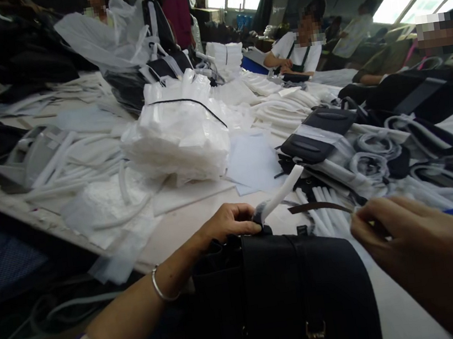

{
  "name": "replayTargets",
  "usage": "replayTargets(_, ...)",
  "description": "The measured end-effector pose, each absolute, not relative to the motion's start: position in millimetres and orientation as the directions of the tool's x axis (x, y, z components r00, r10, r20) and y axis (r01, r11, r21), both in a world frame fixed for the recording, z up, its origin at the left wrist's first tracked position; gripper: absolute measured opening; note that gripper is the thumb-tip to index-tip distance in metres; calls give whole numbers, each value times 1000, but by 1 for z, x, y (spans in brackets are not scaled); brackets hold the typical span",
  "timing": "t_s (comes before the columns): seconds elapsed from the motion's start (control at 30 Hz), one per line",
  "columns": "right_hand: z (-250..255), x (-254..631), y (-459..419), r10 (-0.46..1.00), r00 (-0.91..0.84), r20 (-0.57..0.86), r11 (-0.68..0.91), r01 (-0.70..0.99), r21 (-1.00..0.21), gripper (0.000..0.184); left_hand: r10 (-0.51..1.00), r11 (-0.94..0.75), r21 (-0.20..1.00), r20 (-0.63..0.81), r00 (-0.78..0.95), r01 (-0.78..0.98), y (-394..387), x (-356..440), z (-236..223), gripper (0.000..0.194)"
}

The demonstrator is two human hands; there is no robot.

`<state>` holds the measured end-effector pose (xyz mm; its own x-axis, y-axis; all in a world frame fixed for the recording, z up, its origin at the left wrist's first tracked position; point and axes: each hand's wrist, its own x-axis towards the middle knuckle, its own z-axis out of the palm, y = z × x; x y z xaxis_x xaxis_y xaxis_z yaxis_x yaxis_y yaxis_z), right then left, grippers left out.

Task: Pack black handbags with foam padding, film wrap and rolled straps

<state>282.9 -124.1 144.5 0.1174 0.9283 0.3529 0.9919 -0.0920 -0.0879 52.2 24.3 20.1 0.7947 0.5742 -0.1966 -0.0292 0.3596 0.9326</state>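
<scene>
A black bag [284,290] with a buckled front strap stands upright at the table's near edge. At its top, my left hand [233,221] pinches the base of the bag's handle [261,215], closed thumb against fingers. A white foam tube [282,193] sticks up from that handle, with clear plastic around its lower end. To the right of the bag, my right hand [401,230] is closed on one end of a thin brown strip [318,205]. The strip's other end points left towards the handle, apart from it. My right fingertips are partly hidden and blurred.
Beyond the bag lies a banded stack of white plastic bags [183,130]. Black bags [317,132] with foam-wrapped handles lie to the right, near more white foam tubes [328,214]. Several people, one a person in a white shirt [297,52], are across the table.
</scene>
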Motion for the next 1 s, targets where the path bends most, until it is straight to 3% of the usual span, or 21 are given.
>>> replayTargets(0.07, 139, 265, -116, 954, 113, 278, -82, 989, -120, 25, 575, 347, 937, -176, 799, -43, 24, 52, 21, 25)
replayTargets(0.17, 126, 244, -100, 987, 134, 85, -102, 945, -311, 23, 570, 333, 940, -140, 810, -71, 22, 51, 23, 25)
replayTargets(0.3, 109, 234, -76, 995, 93, -19, -93, 923, -372, 21, 575, 249, 967, -98, 812, -59, 20, 50, 29, 25)
replayTargets(0.4, 100, 230, -60, 995, 41, -87, -82, 833, -547, 22, 604, 110, 994, -57, 795, -13, 20, 48, 33, 22)
replayTargets(0.57, 85, 232, -53, 946, 70, -315, -291, 605, -741, 28, 636, -269, 963, 188, 748, -14, 25, 47, 37, 16)
replayTargets(0.63, 81, 233, -55, 941, 80, -328, -318, 534, -783, 30, 615, -272, 961, 205, 762, -39, 27, 48, 37, 18)
replayTargets(0.73, 82, 233, -58, 941, 88, -328, -326, 503, -800, 29, 569, -100, 995, 78, 819, -26, 29, 49, 35, 22)
replayTargets(1.0, 87, 233, -62, 980, 87, -177, -187, 690, -699, 23, 553, -66, 996, -9, 833, 55, 28, 48, 34, 18)
